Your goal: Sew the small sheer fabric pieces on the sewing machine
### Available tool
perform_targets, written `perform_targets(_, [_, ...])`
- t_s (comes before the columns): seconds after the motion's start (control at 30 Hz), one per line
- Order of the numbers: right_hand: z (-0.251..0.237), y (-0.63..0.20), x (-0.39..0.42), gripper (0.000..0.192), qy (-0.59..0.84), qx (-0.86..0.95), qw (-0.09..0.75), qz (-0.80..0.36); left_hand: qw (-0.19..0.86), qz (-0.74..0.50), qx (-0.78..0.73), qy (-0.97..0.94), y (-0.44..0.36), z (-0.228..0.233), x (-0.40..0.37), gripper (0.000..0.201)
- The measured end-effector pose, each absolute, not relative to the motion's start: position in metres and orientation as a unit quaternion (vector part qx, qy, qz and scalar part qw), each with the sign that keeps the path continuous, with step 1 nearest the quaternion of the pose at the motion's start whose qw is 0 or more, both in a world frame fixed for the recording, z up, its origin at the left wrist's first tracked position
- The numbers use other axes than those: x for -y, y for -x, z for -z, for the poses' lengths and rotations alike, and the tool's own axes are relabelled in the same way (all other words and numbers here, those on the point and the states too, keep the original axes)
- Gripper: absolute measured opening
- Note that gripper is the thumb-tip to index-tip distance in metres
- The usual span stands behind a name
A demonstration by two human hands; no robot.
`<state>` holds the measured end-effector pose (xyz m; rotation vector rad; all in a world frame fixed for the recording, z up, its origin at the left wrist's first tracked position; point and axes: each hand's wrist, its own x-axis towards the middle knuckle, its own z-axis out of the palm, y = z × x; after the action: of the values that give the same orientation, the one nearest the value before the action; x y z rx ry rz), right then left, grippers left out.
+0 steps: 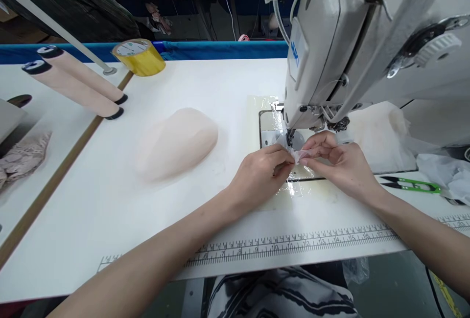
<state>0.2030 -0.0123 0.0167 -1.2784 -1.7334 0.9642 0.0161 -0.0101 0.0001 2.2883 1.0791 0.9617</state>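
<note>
A grey-white sewing machine (330, 49) stands at the right of the white table (220, 88). Under its needle, on the metal plate (270, 127), lies a small pale pink fabric piece (298, 155). My left hand (259, 176) pinches that piece from the left with thumb and fingers. From the right, my right hand (341, 164) grips the same piece with its fingertips. Both hands meet just in front of the presser foot (291, 137).
A pile of pale pink fabric (176, 142) lies left of my hands. A yellow tape roll (138, 56) and two pink thread cones (73, 80) sit at the back left. Green thread snips (413, 184) lie at the right. A ruler strip (293, 244) runs along the table's front edge.
</note>
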Motion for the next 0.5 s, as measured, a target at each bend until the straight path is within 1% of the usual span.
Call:
perform_targets(0.17, [-0.0147, -0.2023, 0.0140, 0.013, 0.484, 0.712, 0.396, -0.320, 0.262, -0.334, -0.402, -0.811, -0.0160, -0.0081, 0.0096, 0.015])
perform_targets(0.3, [-0.0124, -0.2039, 0.0135, 0.004, 0.472, 0.729, 0.386, -0.311, 0.278, -0.337, -0.403, -0.804, -0.0157, -0.0095, 0.0098, 0.022])
perform_targets(0.5, [-0.0139, -0.2054, 0.0139, 0.010, 0.435, 0.765, 0.374, -0.293, 0.293, -0.335, -0.412, -0.795, -0.0154, -0.0096, 0.0105, 0.024])
